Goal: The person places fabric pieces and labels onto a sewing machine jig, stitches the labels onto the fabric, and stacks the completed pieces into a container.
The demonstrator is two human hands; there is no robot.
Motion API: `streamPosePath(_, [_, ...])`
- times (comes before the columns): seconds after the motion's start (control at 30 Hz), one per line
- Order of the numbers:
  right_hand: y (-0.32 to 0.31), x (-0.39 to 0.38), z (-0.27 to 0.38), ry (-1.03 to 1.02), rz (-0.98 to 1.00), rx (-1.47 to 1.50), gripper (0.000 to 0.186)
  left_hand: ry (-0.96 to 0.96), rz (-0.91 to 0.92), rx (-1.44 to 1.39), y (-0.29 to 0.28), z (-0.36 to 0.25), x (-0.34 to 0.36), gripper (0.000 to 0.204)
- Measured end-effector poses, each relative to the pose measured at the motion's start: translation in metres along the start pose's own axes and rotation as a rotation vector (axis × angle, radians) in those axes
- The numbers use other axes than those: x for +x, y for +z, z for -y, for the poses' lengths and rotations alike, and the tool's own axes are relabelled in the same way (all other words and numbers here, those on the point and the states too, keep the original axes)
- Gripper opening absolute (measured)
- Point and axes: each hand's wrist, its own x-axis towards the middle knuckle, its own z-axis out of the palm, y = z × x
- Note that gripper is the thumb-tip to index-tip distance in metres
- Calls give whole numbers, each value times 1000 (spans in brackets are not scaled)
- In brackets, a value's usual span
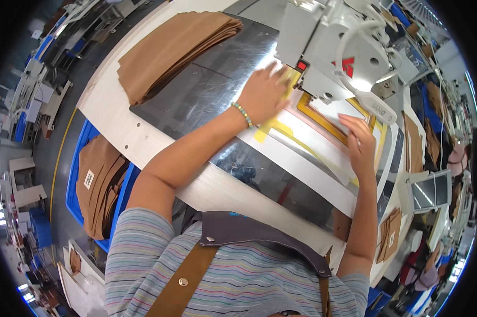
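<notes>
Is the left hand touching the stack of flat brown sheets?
Apart: the head view shows shiny grey metal plate between the left hand and the brown stack.

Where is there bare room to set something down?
The dark metal plate is bare between the brown stack and left forearm; so is the pale tabletop beside the blue bin. Crowded: around the yellow frame, left hand and right hand, beneath the machine head.

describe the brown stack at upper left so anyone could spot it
Start at the white machine, top right of centre. Left of it, past the left hand, lies the brown stack. Unlike the brown pieces in the blue bin, it rests on the worktop, no white label showing.
</notes>
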Motion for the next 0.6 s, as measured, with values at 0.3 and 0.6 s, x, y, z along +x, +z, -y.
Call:
streamPosePath(0.3, [-12, -34, -24, 240, -269, -75, 31, -485, -11, 375, -62, 187, 15, 23])
streamPosePath(0.6, [-11, -36, -27, 191, -274, -38, 29, -510, -2, 80, -57, 233, -24, 17])
